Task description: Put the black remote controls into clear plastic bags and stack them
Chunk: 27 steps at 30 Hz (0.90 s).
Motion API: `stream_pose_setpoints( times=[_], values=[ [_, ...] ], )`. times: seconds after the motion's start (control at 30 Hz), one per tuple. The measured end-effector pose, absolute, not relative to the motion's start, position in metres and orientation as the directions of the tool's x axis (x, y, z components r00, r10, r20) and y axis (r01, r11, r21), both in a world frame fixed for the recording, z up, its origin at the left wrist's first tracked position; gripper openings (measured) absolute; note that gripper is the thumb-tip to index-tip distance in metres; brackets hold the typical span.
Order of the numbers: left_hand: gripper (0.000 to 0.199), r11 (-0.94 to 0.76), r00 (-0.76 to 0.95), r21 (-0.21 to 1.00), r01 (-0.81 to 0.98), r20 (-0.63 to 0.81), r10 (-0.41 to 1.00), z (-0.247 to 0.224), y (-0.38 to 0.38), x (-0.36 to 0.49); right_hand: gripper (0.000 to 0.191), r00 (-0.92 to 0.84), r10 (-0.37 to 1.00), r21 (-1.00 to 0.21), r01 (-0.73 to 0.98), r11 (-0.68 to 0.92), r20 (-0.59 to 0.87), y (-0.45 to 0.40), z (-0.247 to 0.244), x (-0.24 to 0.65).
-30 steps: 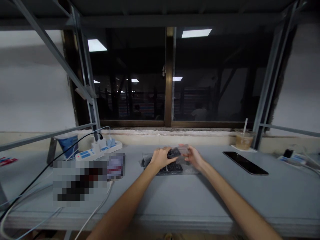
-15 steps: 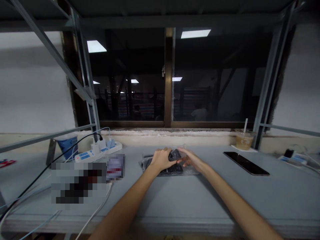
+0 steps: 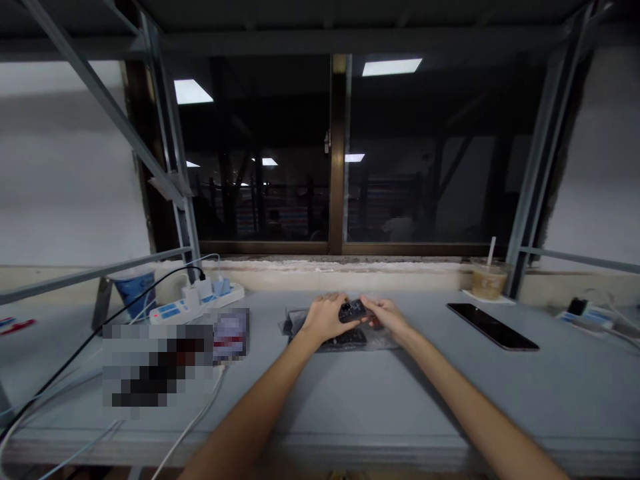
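Both hands are together over the middle of the desk, with a small black object (image 3: pixel 353 309) between them. It has a round spot near its left end and small pale marks, and I cannot make out its kind. My left hand (image 3: pixel 323 316) grips the left end, thumb along the near side. On the right end, the fingers of my right hand (image 3: pixel 388 316) are closed. Beneath the hands lie clear plastic bags (image 3: pixel 384 341), with another dark, marked item (image 3: pixel 349 339) in or on them. My left hand hides part of this pile.
A black phone (image 3: pixel 493 327) lies to the right, before a drink cup with a straw (image 3: pixel 489 280). A white power strip (image 3: pixel 170 313), a blue cup (image 3: pixel 136 293), cables (image 3: pixel 213 393) and a blurred-out patch fill the left. Metal posts (image 3: pixel 537 153) frame the desk (image 3: pixel 350 400).
The black object has turned in my hands, so its broader marked face now shows. My right hand has closed further around its right end. My left hand has barely moved.
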<state>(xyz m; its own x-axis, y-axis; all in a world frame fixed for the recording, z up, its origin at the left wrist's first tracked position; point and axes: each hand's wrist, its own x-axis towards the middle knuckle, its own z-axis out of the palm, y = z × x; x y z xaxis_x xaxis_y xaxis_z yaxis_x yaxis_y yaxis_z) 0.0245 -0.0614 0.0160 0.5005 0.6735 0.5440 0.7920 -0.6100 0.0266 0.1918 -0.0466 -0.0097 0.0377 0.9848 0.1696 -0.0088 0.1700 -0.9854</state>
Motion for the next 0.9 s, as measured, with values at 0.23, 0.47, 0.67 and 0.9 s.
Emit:
stream_pose_setpoints(
  times=[0.23,0.47,0.67,0.9],
  values=[
    [0.055,-0.577,0.421,0.033,0.816,0.650,0.633,0.010,-0.052,0.016,0.013,0.100,0.982,-0.959,-0.220,0.177,0.158,-0.043,-0.008,0.197],
    [0.036,-0.539,0.410,0.052,0.841,0.590,0.696,0.006,-0.034,0.000,0.009,0.017,0.997,-0.945,-0.316,0.083,0.081,-0.052,-0.001,0.193],
    [0.034,-0.320,0.223,0.081,0.944,0.559,0.798,-0.001,-0.021,-0.017,0.024,0.087,0.996,-0.961,-0.271,0.055,0.032,-0.053,0.002,0.200],
    [0.035,-0.198,0.094,0.216,0.956,0.414,0.906,-0.009,-0.014,-0.023,0.024,0.174,0.984,-0.963,-0.258,0.081,0.036,-0.045,-0.006,0.205]
  ],
)
